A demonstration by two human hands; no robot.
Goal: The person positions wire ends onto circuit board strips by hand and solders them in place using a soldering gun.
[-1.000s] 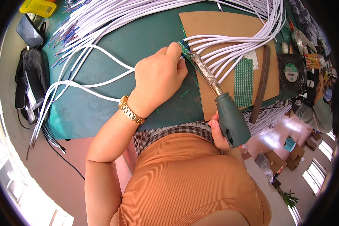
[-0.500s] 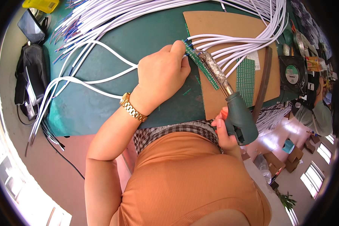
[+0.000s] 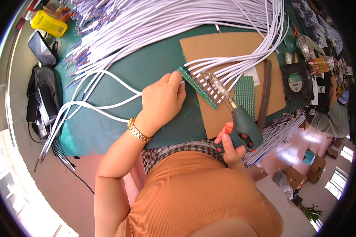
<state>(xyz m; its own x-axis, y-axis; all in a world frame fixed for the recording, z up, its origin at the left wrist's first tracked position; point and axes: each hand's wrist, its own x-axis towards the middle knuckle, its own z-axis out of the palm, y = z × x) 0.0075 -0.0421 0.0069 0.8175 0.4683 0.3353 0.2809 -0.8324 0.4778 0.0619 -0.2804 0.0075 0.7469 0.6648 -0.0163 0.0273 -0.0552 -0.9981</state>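
My left hand [image 3: 161, 102], a gold watch on its wrist, is pinched closed at the upper left end of a narrow green circuit board [image 3: 198, 88]. A white cable [image 3: 135, 96] runs in under this hand; its end is hidden by the fingers. Several white cables [image 3: 219, 60] meet the board along its right side, with blue and other thin wires at their ends. My right hand [image 3: 232, 148] grips a dark green pistol-shaped soldering gun [image 3: 247, 128]. Its crusted metal barrel [image 3: 221, 87] points up and left, close over the cable ends; whether it touches them I cannot tell.
Under the board lies brown cardboard [image 3: 213, 118] with a perforated green board sheet [image 3: 245, 93] and a dark strip [image 3: 265, 94]. A large bundle of white cables [image 3: 146, 29] covers the far side. A black bag [image 3: 47, 94] and yellow bottle [image 3: 47, 23] are left; a solder spool [image 3: 295, 82] right.
The whole view has shifted, so the table sits lower in it. The soldering gun has moved a little rightward off the board, uncovering the row of wire ends. My left hand keeps its pinch.
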